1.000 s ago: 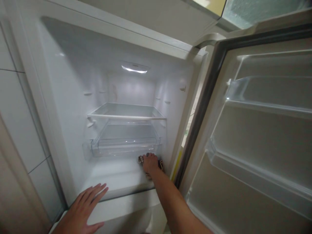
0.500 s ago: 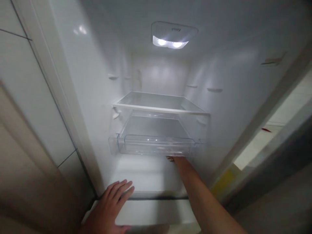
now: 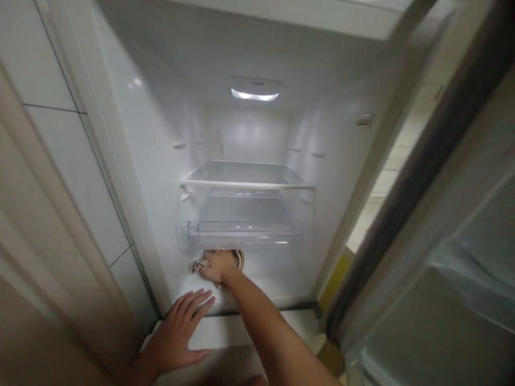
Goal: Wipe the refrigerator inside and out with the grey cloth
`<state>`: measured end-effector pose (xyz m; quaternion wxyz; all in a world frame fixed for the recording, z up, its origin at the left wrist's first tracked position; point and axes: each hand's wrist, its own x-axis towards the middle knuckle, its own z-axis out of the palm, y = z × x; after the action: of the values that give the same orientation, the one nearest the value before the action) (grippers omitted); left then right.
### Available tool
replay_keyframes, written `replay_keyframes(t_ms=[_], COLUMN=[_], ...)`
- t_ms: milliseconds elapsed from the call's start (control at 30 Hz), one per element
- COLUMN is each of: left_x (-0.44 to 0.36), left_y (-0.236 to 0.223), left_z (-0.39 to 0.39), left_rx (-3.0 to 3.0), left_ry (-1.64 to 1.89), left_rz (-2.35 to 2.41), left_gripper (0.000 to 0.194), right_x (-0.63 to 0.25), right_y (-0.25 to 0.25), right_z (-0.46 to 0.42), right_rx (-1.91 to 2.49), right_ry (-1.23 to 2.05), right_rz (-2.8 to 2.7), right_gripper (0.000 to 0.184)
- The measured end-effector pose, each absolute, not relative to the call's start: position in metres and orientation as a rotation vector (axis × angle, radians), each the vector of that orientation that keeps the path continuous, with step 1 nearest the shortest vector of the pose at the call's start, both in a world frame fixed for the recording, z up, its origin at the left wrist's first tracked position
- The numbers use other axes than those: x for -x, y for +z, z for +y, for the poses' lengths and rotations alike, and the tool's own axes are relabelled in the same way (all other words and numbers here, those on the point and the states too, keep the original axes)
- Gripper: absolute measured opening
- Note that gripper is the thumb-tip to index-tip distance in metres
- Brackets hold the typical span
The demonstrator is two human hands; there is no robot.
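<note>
Head view: fridge [image 3: 338, 69] found with its door [image 3: 422, 321] ajar at four o'clock and its light [image 3: 255, 95] lit at twelve. Right hand [image 3: 219, 265] is inside at seven o'clock, fingers curled over a striped cloth [image 3: 198, 265] and gripping it. Cloth is bunched against the fridge floor [image 3: 267, 276], with loose folds showing on the nine o'clock and two o'clock sides of the hand. Just above, toward twelve from the hand, sits a clear drawer [image 3: 249, 230]; a white-edged shelf [image 3: 245, 174] is fitted over it, close to mid-view.

Left hand [image 3: 181, 329] is lower, at seven o'clock and nearer the viewer, open and holding nothing, palm down with fingers spread toward one. It lies over the ledge [image 3: 225, 332] at the fridge's front; blur prevents confirming whether it touches. Tiled wall [image 3: 52, 142] stands outside the fridge at ten o'clock.
</note>
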<state>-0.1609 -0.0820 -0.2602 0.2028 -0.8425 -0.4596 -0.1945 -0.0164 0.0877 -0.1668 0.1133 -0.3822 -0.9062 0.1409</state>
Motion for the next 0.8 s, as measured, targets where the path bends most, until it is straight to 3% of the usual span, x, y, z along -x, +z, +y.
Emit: replay_keyframes(t_ms=[333, 567, 700, 800], left_x=[0.16, 0.159, 0.16, 0.161], left_y=[-0.257, -0.256, -0.261, -0.264], left_z=[-0.08, -0.08, -0.081, -0.083], left_rx=[2.281, 2.267, 2.282, 2.32], left_ry=[-0.58, -0.583, -0.538, -0.488], left_rz=[-1.131, -1.124, -1.198, -1.268], left_gripper=[0.1, 0.102, 0.104, 0.11], right_x=[-0.098, -0.159, -0.163, -0.155], right_y=[-0.173, -0.174, -0.178, -0.182], right_z=[0.048, 0.086, 0.117, 0.137], right_rx=[1.261, 1.83, 1.889, 1.855], right_ry=[0.271, 0.149, 0.182, 0.309], right_rz=[-2.659, -2.156, -2.039, -2.0], right_gripper=[0.068, 0.048, 0.035, 0.038])
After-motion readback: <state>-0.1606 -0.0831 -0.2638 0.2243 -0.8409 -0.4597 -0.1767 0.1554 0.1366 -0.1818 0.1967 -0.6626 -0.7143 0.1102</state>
